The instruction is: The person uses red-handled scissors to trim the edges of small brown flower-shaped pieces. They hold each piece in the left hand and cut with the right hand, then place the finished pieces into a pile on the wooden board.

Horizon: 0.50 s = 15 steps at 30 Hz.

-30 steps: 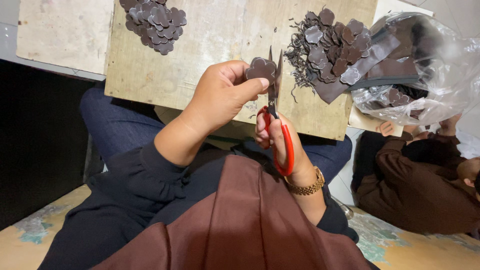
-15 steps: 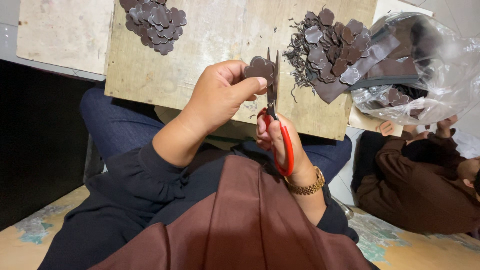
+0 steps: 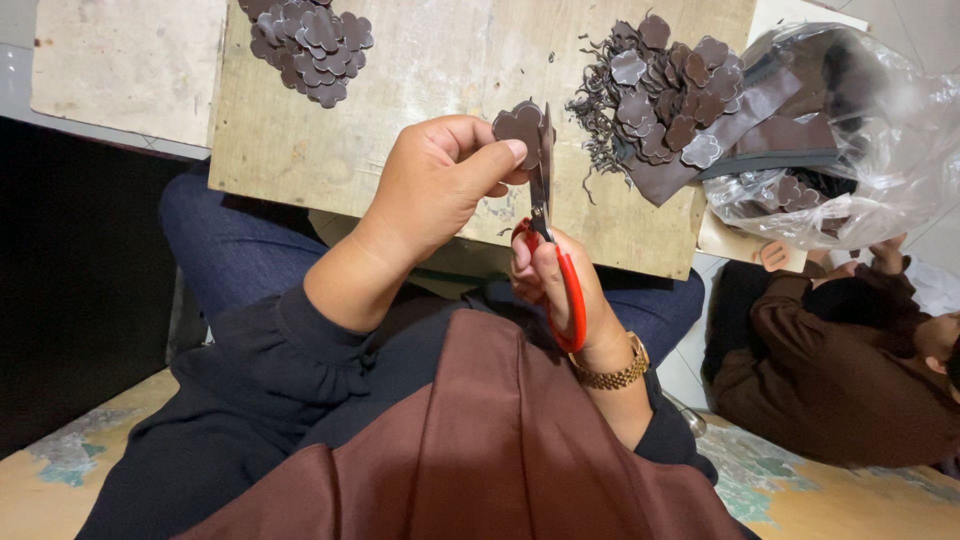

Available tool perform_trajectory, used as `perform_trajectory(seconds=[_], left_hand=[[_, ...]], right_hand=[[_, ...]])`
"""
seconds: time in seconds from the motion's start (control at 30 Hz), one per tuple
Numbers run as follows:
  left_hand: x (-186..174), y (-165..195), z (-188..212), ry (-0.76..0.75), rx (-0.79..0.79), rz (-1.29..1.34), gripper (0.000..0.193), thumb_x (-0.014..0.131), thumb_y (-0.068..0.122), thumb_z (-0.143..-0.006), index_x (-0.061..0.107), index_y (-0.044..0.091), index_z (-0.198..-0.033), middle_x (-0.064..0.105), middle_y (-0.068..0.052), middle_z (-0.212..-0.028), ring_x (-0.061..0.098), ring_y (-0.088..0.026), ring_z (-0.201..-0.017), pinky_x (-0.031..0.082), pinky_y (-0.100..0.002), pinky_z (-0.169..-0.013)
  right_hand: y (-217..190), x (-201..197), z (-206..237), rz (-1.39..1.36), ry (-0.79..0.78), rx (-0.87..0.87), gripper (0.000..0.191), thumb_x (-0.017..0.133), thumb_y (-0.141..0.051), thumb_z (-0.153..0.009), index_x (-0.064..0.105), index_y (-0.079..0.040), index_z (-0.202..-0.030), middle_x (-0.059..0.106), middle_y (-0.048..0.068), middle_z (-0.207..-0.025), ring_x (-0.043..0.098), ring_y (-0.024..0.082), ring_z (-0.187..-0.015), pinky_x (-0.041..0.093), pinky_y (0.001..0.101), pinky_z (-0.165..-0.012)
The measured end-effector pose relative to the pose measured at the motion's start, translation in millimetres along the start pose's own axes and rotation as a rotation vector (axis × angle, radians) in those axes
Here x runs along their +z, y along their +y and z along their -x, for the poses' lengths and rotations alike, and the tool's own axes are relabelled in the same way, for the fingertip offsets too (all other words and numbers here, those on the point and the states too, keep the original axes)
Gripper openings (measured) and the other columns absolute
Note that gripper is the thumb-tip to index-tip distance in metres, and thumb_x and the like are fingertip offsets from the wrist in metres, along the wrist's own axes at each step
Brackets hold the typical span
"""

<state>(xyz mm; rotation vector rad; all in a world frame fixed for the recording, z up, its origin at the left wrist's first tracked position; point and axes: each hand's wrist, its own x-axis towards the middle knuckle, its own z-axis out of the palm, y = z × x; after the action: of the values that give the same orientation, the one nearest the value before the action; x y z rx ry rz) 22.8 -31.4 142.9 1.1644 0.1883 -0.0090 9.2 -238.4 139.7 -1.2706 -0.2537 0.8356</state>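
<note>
Seated worker trimming a dark leather shape over a wooden board [image 3: 420, 110], shown from above; all positions are given relative to this board. The board rests across the person's lap, its near edge above the blue-trousered knees.

Off the board's right corner lies a clear plastic bag [image 3: 860, 140] holding more dark pieces and strips. Below that corner, beside the worker, a second person in a brown garment [image 3: 830, 370] is seen partly.

On the board's right part sits a heap of cut brown shapes, strips and thin trimmings [image 3: 670, 110], touching the bag's mouth. At the board's far left corner lies a smaller pile of finished flower-like pieces [image 3: 305, 45], well apart from the heap.

Left hand [image 3: 435, 185]: over the board's near centre, thumb and fingers pinched shut on a flower-shaped leather piece [image 3: 518, 125], which is held upright just above the board surface.

Right hand [image 3: 560, 290]: at the board's near edge, closed through the red handles of the scissors [image 3: 548, 215]; a gold wristwatch [image 3: 615, 372] circles the wrist. The blades point away from the worker and meet the right edge of the held piece. The blades appear almost closed.
</note>
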Motion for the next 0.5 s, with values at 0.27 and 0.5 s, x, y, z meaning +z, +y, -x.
perform_trajectory(seconds=[0.27,0.5], left_hand=[[1.1,10.2,3.3,0.017,0.094,-0.311,0.021,0.073,0.019,-0.093,0.068,0.003,-0.081,0.065,0.001,-0.071,0.056,-0.003,-0.066,0.046,-0.021,-0.059],[4.5,17.0,4.4,0.034,0.079,-0.445,0.023,0.075,0.022,-0.09,0.068,0.005,-0.076,0.06,0.005,-0.062,0.049,-0.001,-0.057,0.04,-0.021,-0.051]], right_hand=[[-2.7,1.4,-2.7,0.024,-0.051,-0.002,0.056,0.055,-0.063,-0.101,0.051,-0.008,-0.108,0.042,-0.003,-0.085,0.036,0.008,-0.074,0.031,0.0243,-0.066],[-4.8,4.0,-4.1,0.005,-0.069,-0.038,0.056,0.053,-0.062,-0.103,0.049,-0.007,-0.109,0.041,-0.002,-0.088,0.035,0.009,-0.077,0.032,0.0252,-0.07]])
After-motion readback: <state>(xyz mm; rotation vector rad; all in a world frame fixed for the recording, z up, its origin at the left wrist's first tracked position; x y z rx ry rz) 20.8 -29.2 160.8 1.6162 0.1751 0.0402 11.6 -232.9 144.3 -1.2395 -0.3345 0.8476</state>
